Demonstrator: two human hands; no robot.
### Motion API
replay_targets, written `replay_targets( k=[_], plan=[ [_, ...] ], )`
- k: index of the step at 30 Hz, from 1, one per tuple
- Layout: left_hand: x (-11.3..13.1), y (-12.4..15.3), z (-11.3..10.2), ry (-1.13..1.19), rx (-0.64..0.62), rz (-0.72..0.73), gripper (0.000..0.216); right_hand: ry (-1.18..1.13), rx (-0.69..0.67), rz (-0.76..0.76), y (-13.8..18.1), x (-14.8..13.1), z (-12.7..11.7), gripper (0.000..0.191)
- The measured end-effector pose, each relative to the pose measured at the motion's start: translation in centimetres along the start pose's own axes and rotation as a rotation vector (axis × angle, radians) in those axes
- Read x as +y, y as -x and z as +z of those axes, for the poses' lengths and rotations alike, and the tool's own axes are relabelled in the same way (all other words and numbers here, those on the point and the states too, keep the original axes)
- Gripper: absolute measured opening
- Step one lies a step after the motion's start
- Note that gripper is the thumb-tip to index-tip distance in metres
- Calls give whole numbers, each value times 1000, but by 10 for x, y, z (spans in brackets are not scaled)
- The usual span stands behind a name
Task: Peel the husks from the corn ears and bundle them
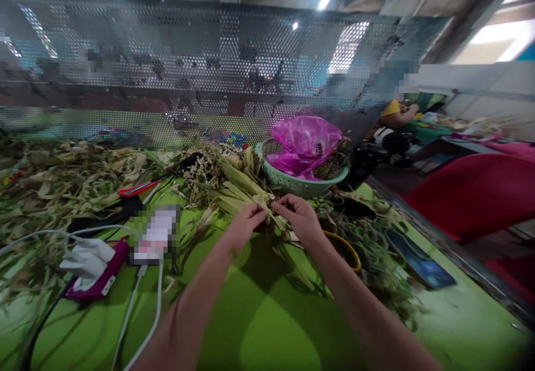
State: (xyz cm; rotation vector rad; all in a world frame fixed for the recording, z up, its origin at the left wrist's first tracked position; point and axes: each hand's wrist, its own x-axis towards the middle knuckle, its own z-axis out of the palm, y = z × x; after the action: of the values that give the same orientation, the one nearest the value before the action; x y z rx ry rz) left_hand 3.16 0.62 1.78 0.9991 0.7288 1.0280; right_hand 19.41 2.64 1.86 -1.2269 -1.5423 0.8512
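Note:
My left hand (244, 226) and my right hand (300, 219) meet over a green table (267, 326), both pinching a pale green-yellow leaf stalk (246, 188) that lies in a bundle pointing away from me. The fingertips of both hands close on the near end of the stalk, around its dry husk. More stalks of the same kind lie just behind, towards a basket.
A teal basket (292, 184) with a pink plastic bag (307, 140) stands behind the hands. Dry leaf scraps (62, 176) cover the left. White chargers (87, 257), cables and a purple device lie at left, a phone (420, 259) at right. A perforated metal screen (209, 64) runs behind; another person (397, 117) sits far right.

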Motion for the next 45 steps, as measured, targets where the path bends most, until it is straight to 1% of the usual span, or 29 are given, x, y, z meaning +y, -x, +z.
replay_targets(
  k=[3,6,8,11,14,16,18,20,22,26,28,31,35,40,45],
  plan=[
    [0,0,0,-7,37,18,34,-25,39,-33,-1,-1,-2,26],
    [1,0,-1,-17,132,38,29,-27,55,-47,-1,-3,-4,28],
    [2,0,-2,-16,186,39,27,20,-11,-37,1,-3,-2,28],
    [4,-1,-3,26,229,51,27,60,-137,-43,5,-2,7,28],
    [5,0,-2,77,257,69,29,102,-135,-75,9,0,16,25],
    [5,1,-2,79,258,57,30,131,-116,-90,10,0,19,20],
    [5,1,-4,62,221,36,32,121,-118,-92,10,0,19,18],
    [3,-1,-7,37,176,40,35,97,-143,-102,10,-1,19,19],
    [-1,-4,-10,11,166,62,37,100,-169,-110,10,-2,18,19],
    [-9,-10,-11,17,258,115,36,213,-145,-130,10,-3,19,15],
    [-11,-11,-9,92,307,117,34,287,-119,-150,10,-4,21,11],
    [-11,-9,-6,242,337,72,32,336,-112,-158,11,-5,26,6],
    [-4,-5,-6,314,368,29,24,267,-136,-134,12,-3,31,7],
    [1,-3,-10,296,301,33,20,89,-188,-97,11,1,29,19],
    [-2,-7,-14,264,277,43,19,67,-213,-77,8,4,24,23]
  ],
)
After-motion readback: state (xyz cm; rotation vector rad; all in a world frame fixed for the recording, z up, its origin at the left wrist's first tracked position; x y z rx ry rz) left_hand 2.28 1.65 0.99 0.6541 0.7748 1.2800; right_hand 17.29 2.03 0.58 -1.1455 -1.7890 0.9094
